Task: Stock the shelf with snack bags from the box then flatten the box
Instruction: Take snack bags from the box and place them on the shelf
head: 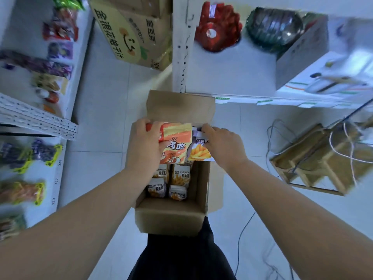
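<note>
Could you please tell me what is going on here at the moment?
A person stands over an open cardboard box on the floor, taking snack bags out of it. The left hand grips an orange bag and the right hand holds a white-and-purple fries bag, both at the box's far end. Several small bags lie inside, so the box is not yet emptied or flattened. A snack shelf stands to the left.

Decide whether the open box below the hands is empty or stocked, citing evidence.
Stocked: four fries bags sit inside the open box; the left hand grips an orange bag, the right hand a purple bag.
</note>
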